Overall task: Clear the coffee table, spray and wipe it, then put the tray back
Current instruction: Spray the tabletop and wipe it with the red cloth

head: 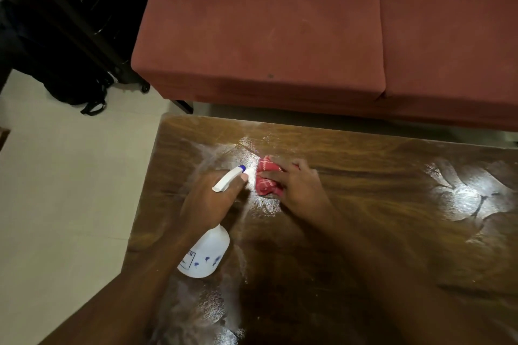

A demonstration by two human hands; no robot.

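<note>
Starting at far left: pale tiled floor (56, 190), with a black bag (70, 75) and its loose straps lying at the upper left, beside dark furniture I cannot make out.

Dark brown glossy wooden table (364, 232) fills the lower right of the view; its left edge meets the floor and its far left corner is rounded.

Left hand (213, 199), over the left part of the table: fingers wrapped round the neck of a white plastic spray bottle (207, 252), one fingertip on the trigger. Bottle tilted, body toward the person and clear of the wood. Its blue-tipped nozzle (241, 168) points away toward the far side of the table. Blue print on the bottle body, too blurred to read.

Just right of the nozzle: a bunched red cloth with a thin white check (266, 176), lying on the table top. Right hand (297, 185) sits on top of it, thumb along the near side and fingers curled over the far side, clamping the cloth against the wood. The two hands are close together, nozzle and cloth nearly touching.

Wet whitish film and smears on the wood around the cloth, down the left side near the bottle, and in curved streaks (462, 196) at the right end of the table.

Beyond the table's far edge: a rust-red fabric sofa (266, 36) with two seat cushions, set across the top of the view, a narrow strip of floor between it and the table.
</note>
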